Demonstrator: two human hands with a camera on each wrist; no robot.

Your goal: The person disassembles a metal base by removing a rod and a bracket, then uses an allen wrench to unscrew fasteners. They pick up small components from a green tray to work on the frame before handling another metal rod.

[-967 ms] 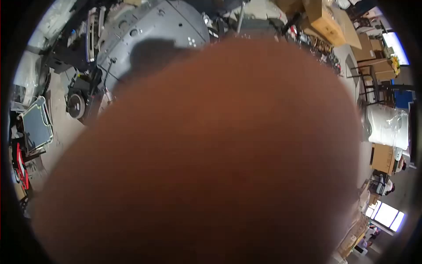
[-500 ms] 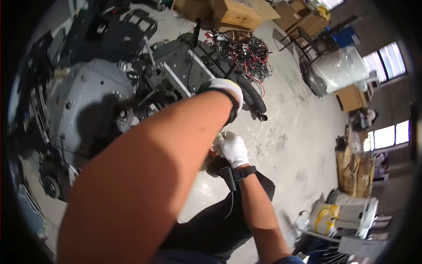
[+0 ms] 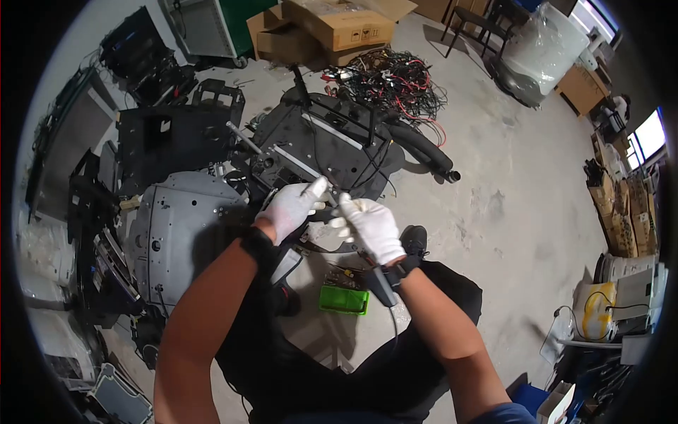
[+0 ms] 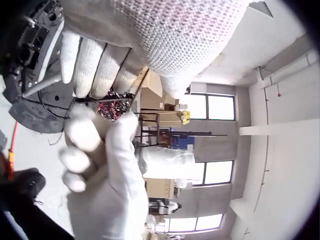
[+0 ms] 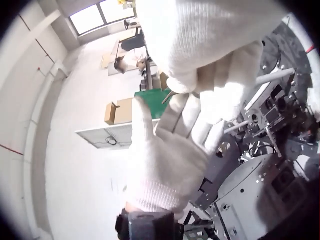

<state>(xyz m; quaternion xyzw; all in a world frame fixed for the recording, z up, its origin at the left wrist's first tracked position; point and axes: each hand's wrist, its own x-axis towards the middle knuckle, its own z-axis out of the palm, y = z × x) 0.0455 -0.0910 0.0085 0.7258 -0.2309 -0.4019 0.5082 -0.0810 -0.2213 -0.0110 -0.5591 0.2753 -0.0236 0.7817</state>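
Both hands wear white gloves and are raised close together in front of the dismantled machine base (image 3: 339,152). In the head view the left hand (image 3: 288,210) is on the left, its thumb pointing at the right hand (image 3: 374,227). The left hand's fingers (image 4: 90,65) extend rather straight in the left wrist view, and its palm (image 5: 172,167) faces the right hand in the right wrist view. The right hand's fingers are curled, with a thin pointed item (image 5: 168,97) showing at their tips; its other end is hidden.
On the floor between the legs is a green tray (image 3: 344,300) of small parts. A grey panel (image 3: 176,240) lies left, a tangle of cables (image 3: 395,81) beyond the base, cardboard boxes (image 3: 339,28) behind. A red-and-yellow tool (image 4: 11,160) lies near a shoe.
The left arm, which stretched across the view and blocked much of it, has drawn back; the left hand is now beside the right. The right hand has risen slightly, and the head view has turned.
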